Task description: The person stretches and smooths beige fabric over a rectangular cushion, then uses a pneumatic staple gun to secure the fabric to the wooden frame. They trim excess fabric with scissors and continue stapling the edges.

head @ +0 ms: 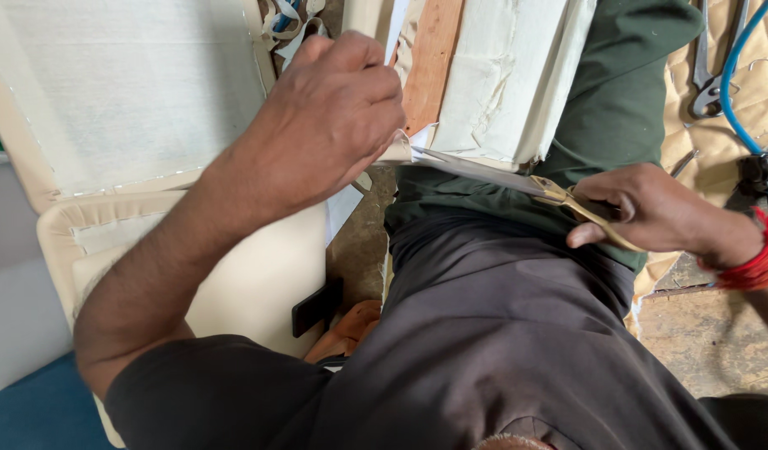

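Note:
My left hand [334, 117] is closed on the edge of a cream fabric [401, 150] that hangs off an upholstered piece [501, 75] with a wooden strip [430, 58] showing. My right hand [650, 208] grips the brass-coloured handles of a pair of scissors [501, 177]. The blades point left and reach the fabric just below my left hand. A red thread band [763, 258] sits on my right wrist. The piece rests against my lap, over dark trousers and a green shirt.
A cream cushioned panel [134, 92] leans at the left, another padded cushion [259, 275] below it. Pliers [707, 83] and a blue hose [738, 75] lie on quilted tan cloth at the upper right. A dark phone-like object [316, 307] sits near my knee. Fabric scraps [288, 25] lie at the top.

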